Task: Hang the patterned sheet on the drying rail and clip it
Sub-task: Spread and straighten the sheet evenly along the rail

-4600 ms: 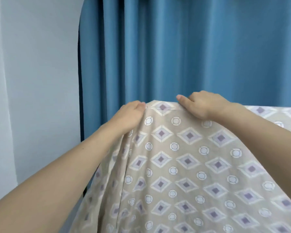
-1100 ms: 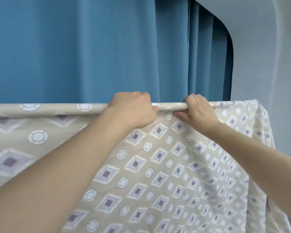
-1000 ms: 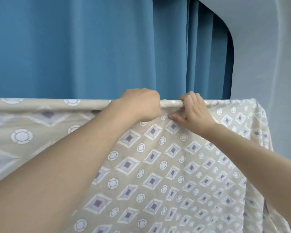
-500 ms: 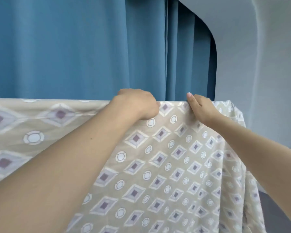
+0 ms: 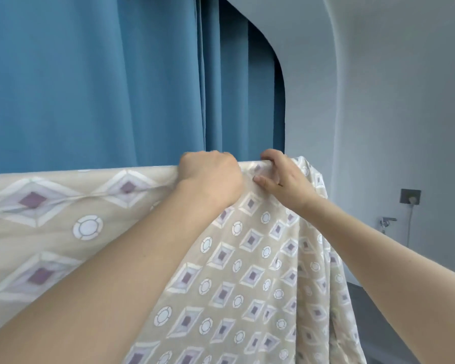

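1. The patterned sheet (image 5: 247, 271) is beige, printed with purple-centred white diamonds and white rings. It drapes over a horizontal rail hidden beneath its top fold and hangs down in soft folds at the right end.
2. The left hand (image 5: 210, 179) grips the top fold, fingers curled over it.
3. The right hand (image 5: 284, 177), just beside it, pinches the same fold, fingers over the top and thumb pressing the front.
4. Behind hangs a blue curtain (image 5: 90, 80) in smooth vertical pleats.
5. To the right, a pale grey wall (image 5: 392, 101) bears a dark socket (image 5: 410, 197) with a white plug and cord, and a metal tap (image 5: 386, 222) below.
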`<state>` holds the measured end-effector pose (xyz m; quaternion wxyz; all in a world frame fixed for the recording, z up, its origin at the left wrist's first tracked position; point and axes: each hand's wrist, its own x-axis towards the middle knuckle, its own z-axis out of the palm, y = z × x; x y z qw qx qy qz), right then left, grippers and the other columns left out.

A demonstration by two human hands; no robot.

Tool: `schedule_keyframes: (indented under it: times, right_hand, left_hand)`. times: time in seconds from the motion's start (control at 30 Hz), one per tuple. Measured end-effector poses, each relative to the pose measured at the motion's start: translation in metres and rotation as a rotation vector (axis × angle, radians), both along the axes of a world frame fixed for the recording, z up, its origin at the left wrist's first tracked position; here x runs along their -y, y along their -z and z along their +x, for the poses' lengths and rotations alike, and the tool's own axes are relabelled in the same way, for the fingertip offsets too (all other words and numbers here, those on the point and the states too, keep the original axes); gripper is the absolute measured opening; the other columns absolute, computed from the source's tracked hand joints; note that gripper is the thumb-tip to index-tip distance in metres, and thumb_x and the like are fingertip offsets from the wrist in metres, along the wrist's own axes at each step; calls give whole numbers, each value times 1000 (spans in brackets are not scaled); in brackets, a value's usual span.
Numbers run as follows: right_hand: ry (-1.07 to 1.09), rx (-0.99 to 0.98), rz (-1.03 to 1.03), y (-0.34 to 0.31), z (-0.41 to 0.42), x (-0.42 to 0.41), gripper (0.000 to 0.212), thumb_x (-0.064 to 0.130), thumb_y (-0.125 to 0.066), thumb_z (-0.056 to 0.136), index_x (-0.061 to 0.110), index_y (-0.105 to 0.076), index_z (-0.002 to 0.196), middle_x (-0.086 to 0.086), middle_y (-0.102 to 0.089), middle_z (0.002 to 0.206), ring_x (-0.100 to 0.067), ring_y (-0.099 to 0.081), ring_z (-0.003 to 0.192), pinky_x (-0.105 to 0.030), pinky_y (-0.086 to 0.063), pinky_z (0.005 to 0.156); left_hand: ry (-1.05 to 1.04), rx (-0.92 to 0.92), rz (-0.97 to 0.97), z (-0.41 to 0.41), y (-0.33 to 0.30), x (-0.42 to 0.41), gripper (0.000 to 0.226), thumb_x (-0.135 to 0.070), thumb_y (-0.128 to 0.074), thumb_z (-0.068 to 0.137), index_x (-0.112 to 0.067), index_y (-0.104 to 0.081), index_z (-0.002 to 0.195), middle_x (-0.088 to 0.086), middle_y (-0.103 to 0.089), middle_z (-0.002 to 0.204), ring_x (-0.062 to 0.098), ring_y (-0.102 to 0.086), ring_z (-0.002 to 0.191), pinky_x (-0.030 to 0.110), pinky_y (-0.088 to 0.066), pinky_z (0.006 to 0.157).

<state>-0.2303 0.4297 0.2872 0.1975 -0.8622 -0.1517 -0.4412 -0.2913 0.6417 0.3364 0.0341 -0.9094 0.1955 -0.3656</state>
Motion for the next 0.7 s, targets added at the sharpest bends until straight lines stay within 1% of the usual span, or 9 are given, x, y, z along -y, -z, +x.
schedule_keyframes:
  times: [0.07,0.1,0.2,0.27,0.37,0.47,0.57,0.67,0.7]
  right_hand:
    - [59,-34,110,10,-3,13,58,44,-57,93,21,-36,142,6,-44,140,-12,-37,131,-29,-29,108]
    - [97,-60,150,15,-6,23,60,46,-55,93,23,-33,144,8,-41,144,-10,-33,134,-28,-26,109]
    - [207,-162,273,31,-12,62,58,44,-51,95,24,-30,146,5,-36,149,-16,-32,137,-35,-28,112]
    - [273,-200,412,40,-13,88,56,39,-50,96,22,-30,146,1,-35,150,-19,-37,135,-36,-30,110]
    - [254,-272,683,49,-8,121,53,31,-42,99,20,-25,149,-2,-28,154,-20,-34,137,-34,-29,108]
    - [222,-390,872,54,3,150,52,26,-43,99,21,-27,148,-3,-36,149,-21,-45,121,-34,-35,98]
    - [192,-480,910,57,20,172,57,31,-52,96,22,-27,147,-3,-47,139,-21,-49,115,-32,-35,97]
    - [110,-548,851,58,42,190,64,38,-57,95,21,-25,147,-2,-49,136,-18,-49,106,-27,-33,91]
    - [84,-573,832,58,48,195,61,39,-57,94,21,-27,145,-1,-50,134,-16,-51,102,-24,-35,88]
  left_hand:
    - [40,60,-13,9,4,11,13,-3,-45,83,-15,-40,85,6,-61,95,28,-48,78,33,-47,70]
    - [49,90,-20,13,7,15,17,0,-46,80,-14,-41,87,8,-61,96,29,-50,82,35,-50,74]
    - [52,189,-20,29,12,27,26,-5,-51,82,-15,-47,106,6,-56,108,29,-52,99,33,-35,72]
    - [55,199,-8,37,15,42,34,-12,-53,81,-16,-45,114,6,-49,114,29,-50,102,34,-30,72]
    - [70,99,-20,47,17,81,34,-26,-48,85,-15,-45,117,9,-47,118,31,-52,102,37,-28,74]
    - [79,60,-31,63,12,121,28,-29,-38,95,-14,-51,113,9,-57,116,30,-56,101,36,-27,74]
    - [72,27,2,84,1,157,16,-23,-39,96,-16,-53,99,2,-62,103,25,-50,80,32,-32,70]
    - [80,-66,20,103,-6,197,9,-23,-42,96,-21,-51,94,0,-55,92,24,-47,81,31,-33,68]
    - [91,-103,13,109,-8,211,9,-23,-42,95,-21,-51,93,-1,-52,90,25,-48,83,32,-34,68]
